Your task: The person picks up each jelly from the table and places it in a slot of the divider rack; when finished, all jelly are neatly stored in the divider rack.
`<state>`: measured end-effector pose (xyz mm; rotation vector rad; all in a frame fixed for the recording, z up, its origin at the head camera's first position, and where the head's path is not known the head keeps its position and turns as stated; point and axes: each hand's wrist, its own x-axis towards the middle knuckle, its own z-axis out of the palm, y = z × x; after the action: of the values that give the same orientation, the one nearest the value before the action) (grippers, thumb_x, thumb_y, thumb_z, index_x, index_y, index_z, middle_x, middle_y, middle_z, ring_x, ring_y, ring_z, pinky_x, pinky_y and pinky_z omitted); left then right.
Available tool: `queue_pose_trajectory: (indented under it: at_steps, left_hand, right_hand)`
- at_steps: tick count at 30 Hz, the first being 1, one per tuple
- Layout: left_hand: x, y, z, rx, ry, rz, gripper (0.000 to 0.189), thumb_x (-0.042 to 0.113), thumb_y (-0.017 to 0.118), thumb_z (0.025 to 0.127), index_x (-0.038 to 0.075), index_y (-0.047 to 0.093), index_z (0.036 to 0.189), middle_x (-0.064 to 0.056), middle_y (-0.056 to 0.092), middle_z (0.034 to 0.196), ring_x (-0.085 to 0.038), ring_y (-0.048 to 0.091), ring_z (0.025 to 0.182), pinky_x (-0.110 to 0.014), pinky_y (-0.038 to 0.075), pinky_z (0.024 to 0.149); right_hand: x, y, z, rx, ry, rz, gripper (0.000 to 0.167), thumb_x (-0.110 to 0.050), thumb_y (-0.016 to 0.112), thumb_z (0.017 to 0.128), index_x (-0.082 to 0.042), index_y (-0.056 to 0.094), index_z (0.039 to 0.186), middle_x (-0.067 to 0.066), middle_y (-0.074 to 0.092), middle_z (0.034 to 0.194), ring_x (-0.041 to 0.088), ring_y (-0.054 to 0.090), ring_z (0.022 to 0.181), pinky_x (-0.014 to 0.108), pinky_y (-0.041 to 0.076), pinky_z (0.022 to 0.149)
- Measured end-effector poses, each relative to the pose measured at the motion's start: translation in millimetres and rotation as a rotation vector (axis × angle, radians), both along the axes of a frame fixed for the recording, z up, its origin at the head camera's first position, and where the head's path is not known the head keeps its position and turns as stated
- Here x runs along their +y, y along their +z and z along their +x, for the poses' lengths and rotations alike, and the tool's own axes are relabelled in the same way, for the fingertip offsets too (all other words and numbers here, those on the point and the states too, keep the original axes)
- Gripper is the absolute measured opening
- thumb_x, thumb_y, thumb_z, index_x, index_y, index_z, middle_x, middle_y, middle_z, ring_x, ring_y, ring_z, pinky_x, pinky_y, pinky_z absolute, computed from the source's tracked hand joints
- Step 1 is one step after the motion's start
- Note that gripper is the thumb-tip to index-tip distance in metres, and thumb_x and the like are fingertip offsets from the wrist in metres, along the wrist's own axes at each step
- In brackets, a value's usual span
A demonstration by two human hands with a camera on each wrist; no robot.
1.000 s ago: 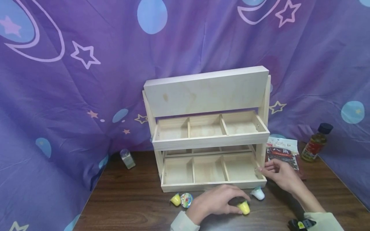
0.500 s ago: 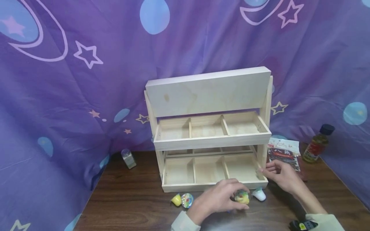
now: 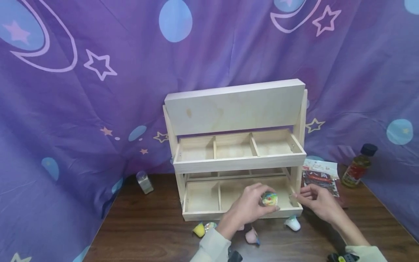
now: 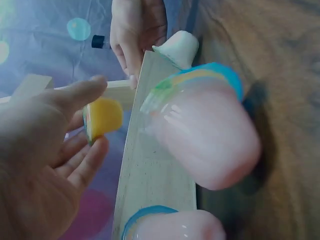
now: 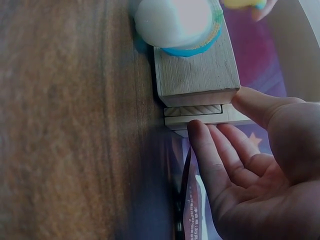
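A yellow jelly cup (image 4: 106, 118) with a printed lid (image 3: 270, 199) is pinched between the thumb and fingers of my left hand (image 3: 247, 204), over the lower tray of a pale wooden rack (image 3: 240, 164). My right hand (image 3: 316, 201) grips the right end of that tray, thumb on the inner side and fingers outside, as the right wrist view shows. On the table in front of the rack lie a white jelly cup (image 3: 292, 223), a pink one (image 3: 251, 236), and, at left, another yellow one (image 3: 199, 230) beside a cup with its lid up (image 3: 210, 226). My left forearm partly hides the pink cups.
Behind the rack hangs a purple curtain (image 3: 131, 91). To the right stand an oil bottle (image 3: 359, 165) with a black cap and a printed spice packet (image 3: 320, 176). A small clear-capped jar (image 3: 144, 182) stands to the left on the wooden table (image 3: 140, 218).
My left hand has picked up the yellow jelly cup from the table and raised it over the lower tray, uncovering pink cups. The right hand keeps its grip on the rack.
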<state>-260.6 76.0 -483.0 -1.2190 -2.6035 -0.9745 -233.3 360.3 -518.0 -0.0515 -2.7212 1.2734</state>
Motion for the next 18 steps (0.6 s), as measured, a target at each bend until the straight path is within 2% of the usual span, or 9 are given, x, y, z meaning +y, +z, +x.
queue_pose_trajectory:
  at_steps: [3,5,9,14,15,18]
  left_hand:
    - [6.4,0.7,-9.1,-0.023,0.058,0.020,0.047,0.036,0.088,0.093,0.017,0.073,0.133,0.004,0.075,0.120,0.003,0.067,0.099,-0.002,0.050,0.080]
    - [11.7,0.4,-14.9,-0.003,0.114,-0.006,0.046,0.036,0.090,0.090,0.018,0.075,0.130,0.003,0.077,0.120,0.001,0.068,0.100,-0.003,0.050,0.080]
    - [21.9,-0.7,-23.8,0.049,0.221,-0.145,0.047,0.042,0.092,0.087,0.024,0.077,0.127,0.009,0.079,0.111,0.002,0.068,0.089,-0.007,0.051,0.073]
    - [34.9,-1.8,-29.7,0.058,0.285,-0.305,0.049,0.050,0.092,0.083,0.035,0.077,0.127,0.018,0.077,0.097,0.004,0.061,0.078,-0.014,0.049,0.070]
    - [36.9,-2.0,-30.3,0.064,0.291,-0.329,0.049,0.051,0.093,0.082,0.036,0.077,0.127,0.019,0.076,0.095,0.003,0.060,0.077,-0.015,0.050,0.072]
    - [41.3,-5.3,-31.9,0.088,0.303,-0.382,0.051,0.054,0.092,0.081,0.039,0.076,0.127,0.020,0.076,0.099,0.001,0.063,0.087,-0.023,0.054,0.095]
  right_hand:
    - [-1,-0.7,0.2,0.003,-0.002,-0.005,0.039,-0.024,0.083,0.097,0.009,0.069,0.114,0.021,0.081,0.103,0.006,0.071,0.080,0.022,0.060,0.070]
    - [0,-1.1,0.3,0.004,-0.006,-0.003,0.039,-0.023,0.084,0.097,0.009,0.069,0.113,0.021,0.080,0.103,0.007,0.071,0.081,0.022,0.060,0.070]
    - [2,-1.2,0.9,0.005,-0.013,0.009,0.040,-0.025,0.084,0.096,0.009,0.069,0.113,0.020,0.080,0.102,0.008,0.071,0.082,0.022,0.059,0.070]
    - [1,-0.8,2.0,0.013,0.002,-0.006,0.040,-0.024,0.083,0.097,0.009,0.069,0.114,0.021,0.080,0.103,0.006,0.071,0.081,0.022,0.060,0.071]
    - [0,-0.6,1.8,0.010,0.003,-0.007,0.041,-0.024,0.083,0.097,0.010,0.069,0.115,0.021,0.080,0.103,0.007,0.071,0.081,0.022,0.060,0.071]
    - [0,-0.1,1.0,0.001,0.003,-0.005,0.042,-0.025,0.083,0.098,0.010,0.069,0.116,0.022,0.080,0.105,0.009,0.072,0.082,0.023,0.060,0.070]
